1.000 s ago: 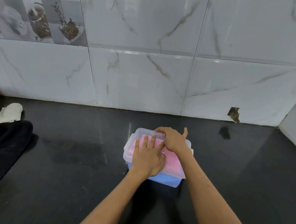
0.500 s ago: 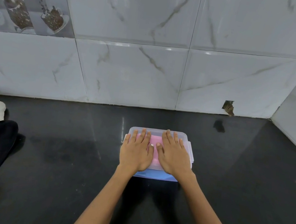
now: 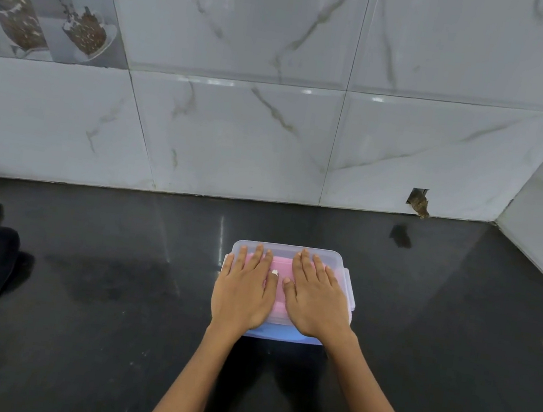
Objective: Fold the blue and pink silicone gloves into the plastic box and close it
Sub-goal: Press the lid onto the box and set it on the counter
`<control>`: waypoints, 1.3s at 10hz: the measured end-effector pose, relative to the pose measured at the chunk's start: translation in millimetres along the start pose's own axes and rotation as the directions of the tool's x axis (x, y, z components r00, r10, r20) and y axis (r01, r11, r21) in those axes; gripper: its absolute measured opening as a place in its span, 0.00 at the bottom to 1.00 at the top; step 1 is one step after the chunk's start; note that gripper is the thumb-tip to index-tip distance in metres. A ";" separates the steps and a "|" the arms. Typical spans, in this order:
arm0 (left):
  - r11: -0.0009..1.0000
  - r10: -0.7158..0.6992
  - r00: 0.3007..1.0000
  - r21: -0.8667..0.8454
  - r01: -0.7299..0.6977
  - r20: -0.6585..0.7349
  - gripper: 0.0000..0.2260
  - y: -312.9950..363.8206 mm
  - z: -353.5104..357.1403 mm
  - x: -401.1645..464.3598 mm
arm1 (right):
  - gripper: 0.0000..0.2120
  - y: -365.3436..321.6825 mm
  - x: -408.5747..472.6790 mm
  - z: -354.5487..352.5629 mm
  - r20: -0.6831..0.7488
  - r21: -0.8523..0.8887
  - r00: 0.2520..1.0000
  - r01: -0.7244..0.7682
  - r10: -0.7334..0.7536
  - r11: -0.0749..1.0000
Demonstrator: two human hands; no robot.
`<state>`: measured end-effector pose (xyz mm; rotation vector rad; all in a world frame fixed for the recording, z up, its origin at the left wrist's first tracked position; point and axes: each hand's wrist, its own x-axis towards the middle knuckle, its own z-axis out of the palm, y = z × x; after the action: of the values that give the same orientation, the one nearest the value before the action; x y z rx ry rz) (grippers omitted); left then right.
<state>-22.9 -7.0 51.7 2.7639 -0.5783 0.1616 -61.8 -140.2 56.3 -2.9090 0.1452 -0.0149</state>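
Plastic box (image 3: 286, 251) under both flat hands

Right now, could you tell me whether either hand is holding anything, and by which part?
Nothing is gripped: the left hand and right hand lie flat, fingers straight, pressing on the lid of the plastic box.

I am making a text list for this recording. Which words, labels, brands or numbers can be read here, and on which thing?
None can be read.
plastic box: clear lid, no print visible; both hands cover much of it.
decorated wall tile: pictures only, no letters.
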 end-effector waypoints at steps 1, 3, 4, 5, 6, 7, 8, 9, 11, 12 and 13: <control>0.974 -0.142 0.976 -0.197 0.109 -0.165 0.21 1.5 -2.0 -2.0 | 0.28 -0.1 -0.3 -0.8 -0.007 -0.003 1.000 0.004 -0.004 1.000; 0.724 -0.569 0.768 -0.622 0.299 -0.293 0.25 7.4 -5.6 -5.9 | 0.28 0.0 -1.0 -1.6 -0.001 -0.015 1.000 0.001 -0.001 1.000; 0.539 -0.697 0.698 -0.762 0.359 -0.164 0.28 3.2 -3.3 -5.4 | 0.28 -0.2 -0.4 -1.6 -0.002 -0.021 1.000 0.006 -0.006 1.000; 0.364 -0.747 0.665 -0.845 0.391 -0.014 0.31 2.2 -3.3 -6.5 | 0.28 0.2 -0.4 -1.6 0.003 -0.023 1.000 0.005 -0.005 1.000; 0.060 -0.737 0.614 -0.877 0.476 0.282 0.34 0.6 -6.2 -5.8 | 0.28 0.2 0.1 -1.5 0.000 -0.016 1.000 0.007 -0.007 1.000; -0.149 -0.659 0.560 -0.816 0.559 0.503 0.29 -3.0 -11.9 -4.6 | 0.28 0.6 0.1 -0.9 -0.006 -0.009 1.000 0.007 -0.007 1.000; -0.238 -0.574 0.550 -0.766 0.597 0.606 0.31 -7.0 -10.2 -2.9 | 0.28 1.1 0.0 -0.4 -0.009 -0.009 1.000 0.006 -0.006 1.000; -0.313 -0.556 0.525 -0.748 0.586 0.644 0.29 -6.8 -8.2 -1.6 | 0.28 1.2 0.0 -0.2 -0.008 -0.010 1.000 0.005 -0.005 1.000; -0.344 -0.730 0.438 -0.836 0.428 0.525 0.28 -0.9 -5.6 -2.6 | 0.27 0.1 -0.4 -0.9 -0.012 -0.009 1.000 0.005 -0.005 1.000; -0.186 -0.829 0.428 -0.900 0.394 0.359 0.40 4.9 -8.3 -6.0 | 0.27 0.0 -1.2 -1.3 -0.017 -0.007 1.000 0.004 -0.004 1.000; -0.007 -0.873 0.456 -0.938 0.345 0.174 0.38 8.0 -6.5 -8.1 | 0.27 -0.1 -1.8 -1.8 -0.017 -0.005 1.000 0.004 -0.004 1.000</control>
<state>-33.9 -8.9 58.7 1.4109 0.7104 0.2059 -63.6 -140.3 58.1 -2.9152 0.1428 -0.0401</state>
